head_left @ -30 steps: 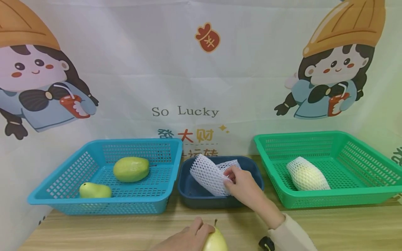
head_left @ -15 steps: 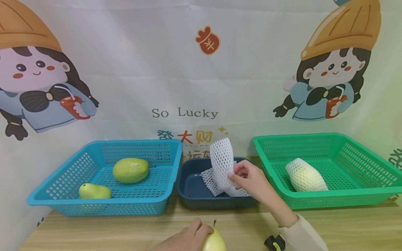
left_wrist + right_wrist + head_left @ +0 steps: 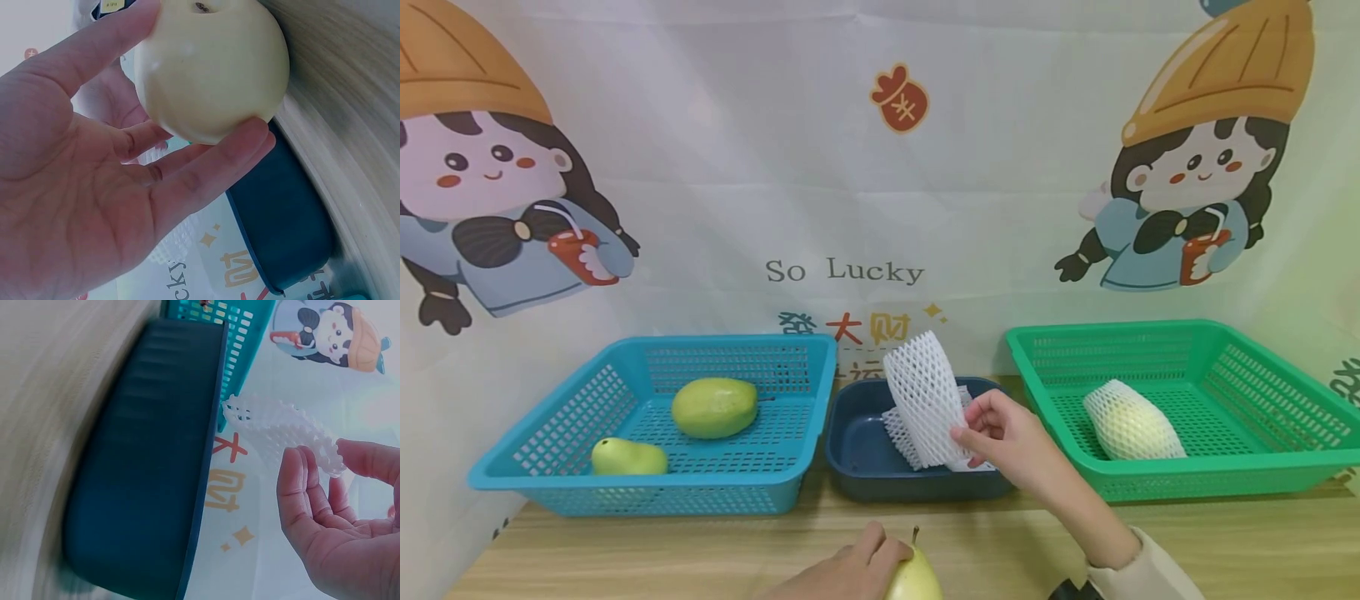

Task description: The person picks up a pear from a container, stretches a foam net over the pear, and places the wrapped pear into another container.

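At the near edge of the head view my left hand [image 3: 850, 571] grips a yellow pear [image 3: 915, 577] standing on the table, stem up. The left wrist view shows thumb and fingers around the pear [image 3: 212, 69]. My right hand [image 3: 1011, 437] pinches one end of a white foam net sleeve [image 3: 927, 400] and holds it above the dark blue bin [image 3: 917, 489]. In the right wrist view the sleeve [image 3: 281, 428] hangs between thumb and fingertips. More white foam netting [image 3: 901, 433] lies in the bin, partly hidden behind the held sleeve.
On the left a blue basket [image 3: 662, 481] holds a green papaya [image 3: 715, 407] and a green pear-shaped fruit [image 3: 628, 457]. The green basket [image 3: 1217, 462] on the right contains a pale fruit in a foam net [image 3: 1133, 421]. A printed cloth [image 3: 760, 167] hangs behind.
My right hand has lifted one foam net sleeve up from the bin and shifted slightly right, the sleeve now leaning left. The left hand stays on the pear.
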Demonstrator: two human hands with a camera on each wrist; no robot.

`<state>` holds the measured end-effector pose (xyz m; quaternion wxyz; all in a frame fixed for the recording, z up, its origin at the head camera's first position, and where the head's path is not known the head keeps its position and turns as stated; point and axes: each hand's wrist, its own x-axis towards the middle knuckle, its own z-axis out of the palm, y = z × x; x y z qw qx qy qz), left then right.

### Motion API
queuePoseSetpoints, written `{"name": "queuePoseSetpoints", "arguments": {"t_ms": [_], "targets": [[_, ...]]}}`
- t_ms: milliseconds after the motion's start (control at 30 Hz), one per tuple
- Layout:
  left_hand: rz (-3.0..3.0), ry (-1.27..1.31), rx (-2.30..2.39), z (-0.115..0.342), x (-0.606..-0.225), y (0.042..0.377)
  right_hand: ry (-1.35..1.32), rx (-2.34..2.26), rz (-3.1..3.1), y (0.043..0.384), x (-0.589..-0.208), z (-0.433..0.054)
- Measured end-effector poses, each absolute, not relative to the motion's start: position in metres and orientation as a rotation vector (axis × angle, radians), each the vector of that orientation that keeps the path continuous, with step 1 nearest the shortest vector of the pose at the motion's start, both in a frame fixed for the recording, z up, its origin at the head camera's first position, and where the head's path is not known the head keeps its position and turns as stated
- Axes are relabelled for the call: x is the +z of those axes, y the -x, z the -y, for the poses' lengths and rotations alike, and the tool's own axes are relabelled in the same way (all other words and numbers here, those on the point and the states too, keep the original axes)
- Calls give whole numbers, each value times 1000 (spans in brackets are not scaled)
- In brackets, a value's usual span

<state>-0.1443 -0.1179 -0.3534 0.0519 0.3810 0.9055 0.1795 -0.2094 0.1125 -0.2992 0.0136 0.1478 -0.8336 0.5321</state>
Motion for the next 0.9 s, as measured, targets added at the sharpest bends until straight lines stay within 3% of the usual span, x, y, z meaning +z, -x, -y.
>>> {"name": "queuePoseSetpoints", "arguments": {"t_ms": [900], "targets": [[-2856, -1252, 534, 116, -362, 143, -639, 1977, 2496, 175, -319, -118]]}}
